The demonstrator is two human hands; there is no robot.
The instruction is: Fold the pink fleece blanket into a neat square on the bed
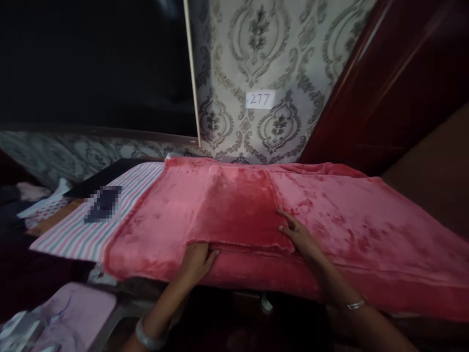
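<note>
A: Head view, what's central?
B: Red blanket (330,230) spread over the tabletop (54,222), with a folded red cloth (238,210) lying on top of it, near the front edge.
A: Left hand?
B: Left hand (198,261) at the cloth's front left corner, fingers curled under the edge, thumb on top, pinching the cloth there.
A: Right hand?
B: Right hand (298,234) flat on the cloth's front right corner, fingers spread, pressing down, gripping nothing.
A: Wrists?
B: Bangle (148,338) on the left, thin bracelet (356,305) on the right.
A: Around it?
B: Striped sheet (80,234) left of the blanket, dark blurred object (103,204) on it. Patterned wallpaper (256,58) behind with a paper label (260,99) reading 277. Pink fabric (78,305) lower left.
</note>
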